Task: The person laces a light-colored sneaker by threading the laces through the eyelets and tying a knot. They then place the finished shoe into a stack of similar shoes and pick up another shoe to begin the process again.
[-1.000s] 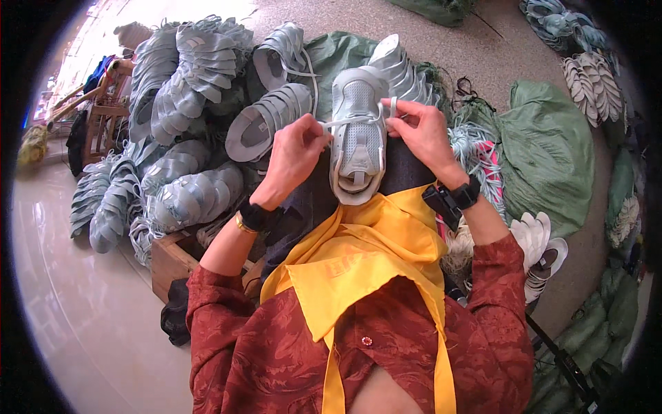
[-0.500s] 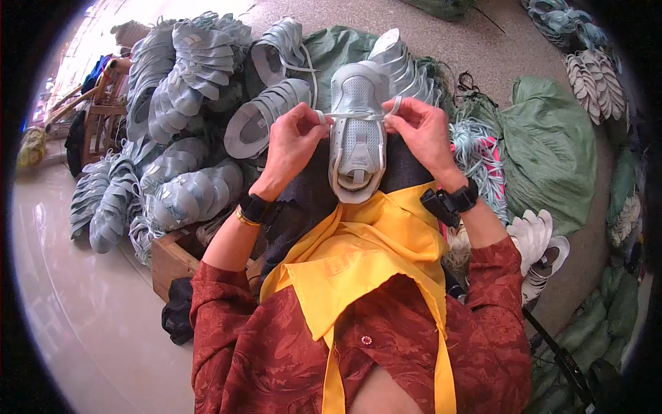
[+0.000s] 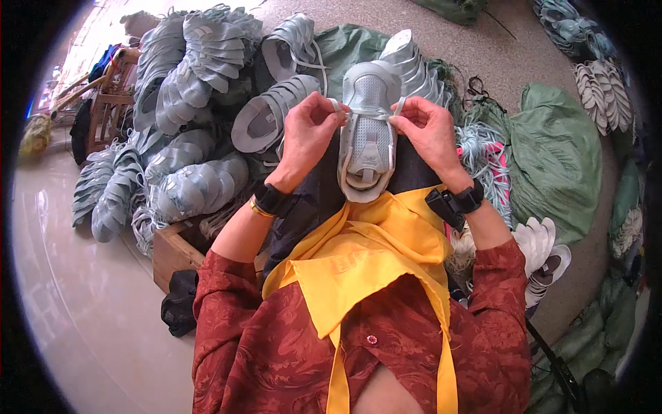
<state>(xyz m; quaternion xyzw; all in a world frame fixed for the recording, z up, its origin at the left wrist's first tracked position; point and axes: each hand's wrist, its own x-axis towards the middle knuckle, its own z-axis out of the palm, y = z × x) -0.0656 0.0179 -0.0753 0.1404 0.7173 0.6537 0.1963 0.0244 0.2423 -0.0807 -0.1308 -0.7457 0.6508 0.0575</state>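
Note:
A pale grey-blue shoe upper (image 3: pixel 369 148) with a perforated tongue lies upright over my knees, its heel opening toward me. Across its lacing area runs a thin white shoelace (image 3: pixel 367 112). My left hand (image 3: pixel 309 136) is at the upper's left side, thumb and forefinger pinching one part of the lace, which curls up above the fingertips. On the other side my right hand (image 3: pixel 429 134) pinches the lace in the same way, a small bend standing over its fingers. Both hands are closed, close to the upper's edges.
Stacks of pale uppers (image 3: pixel 200 62) lie to the left, beside a wooden box (image 3: pixel 172 259). A green sack (image 3: pixel 552 159) lies at the right, next to a bundle of light-blue laces (image 3: pixel 483 159). White uppers (image 3: pixel 534 245) sit by my right elbow. A yellow apron (image 3: pixel 372 241) covers my lap.
Everything has shifted slightly right in the view. My left fingers have risen a little beside the upper, and the lace now curls above them. Both hands keep their pinch.

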